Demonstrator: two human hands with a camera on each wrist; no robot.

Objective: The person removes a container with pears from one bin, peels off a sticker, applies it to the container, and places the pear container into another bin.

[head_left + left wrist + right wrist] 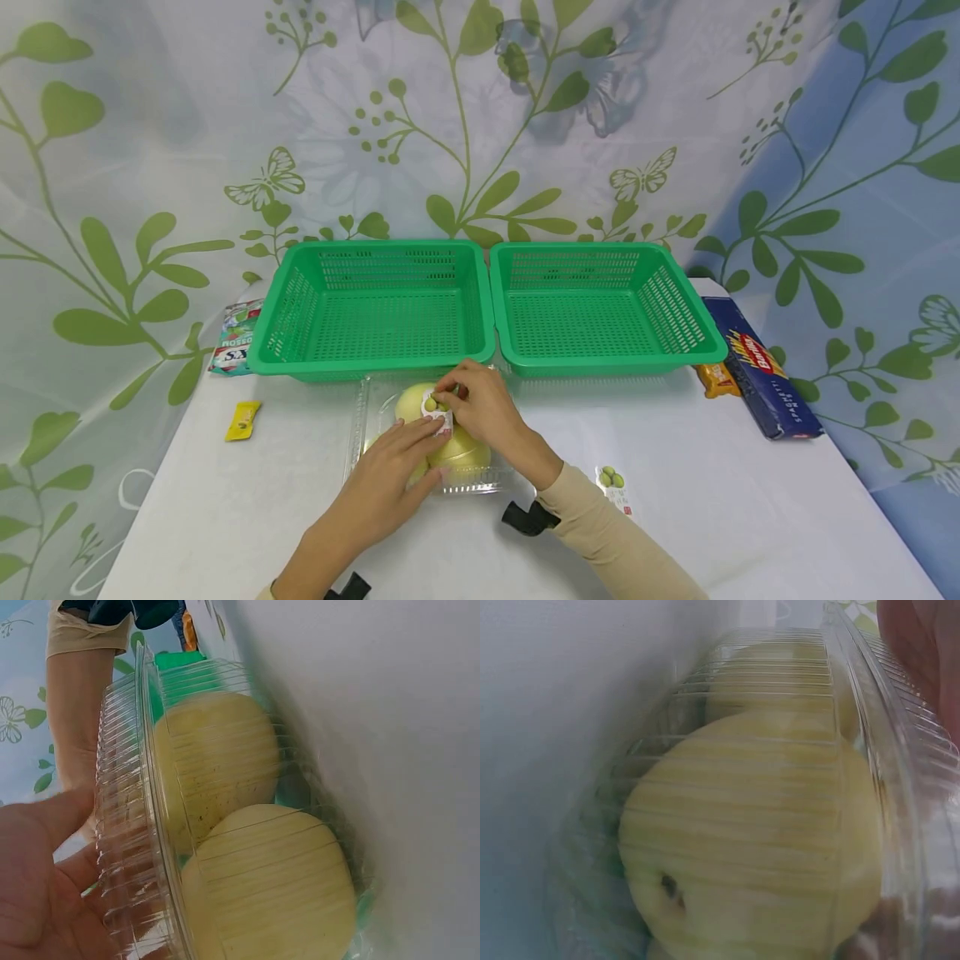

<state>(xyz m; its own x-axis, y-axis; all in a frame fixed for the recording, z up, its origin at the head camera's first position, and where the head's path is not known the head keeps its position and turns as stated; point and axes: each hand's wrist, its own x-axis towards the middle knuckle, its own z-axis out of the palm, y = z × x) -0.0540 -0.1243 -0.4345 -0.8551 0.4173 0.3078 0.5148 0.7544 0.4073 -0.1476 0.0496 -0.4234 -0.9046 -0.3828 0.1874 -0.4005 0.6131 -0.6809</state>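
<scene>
A clear plastic clamshell box (pixel 356 425) holds several large pale yellow round fruits (pixel 459 454). On its lid is a small white label (pixel 446 423) printed with green fruit. My right hand (pixel 486 407) pinches the label's upper right edge between thumb and bent fingers. My left hand (pixel 386 471) rests over the lid with fingers extended, their tips reaching the label's lower edge. Through the ribbed side wall, the left wrist view shows two fruits (pixel 270 885) close up. Another fruit (pixel 742 832) with a dark spot fills the right wrist view.
Two green baskets (pixel 371 367) (pixel 615 360) stand side by side behind the box. A similar label (pixel 613 483) lies to the right. A yellow packet (pixel 242 421) and a candy bag (pixel 236 337) are left; a blue spaghetti box (pixel 757 367) and an orange packet (pixel 717 380) are right.
</scene>
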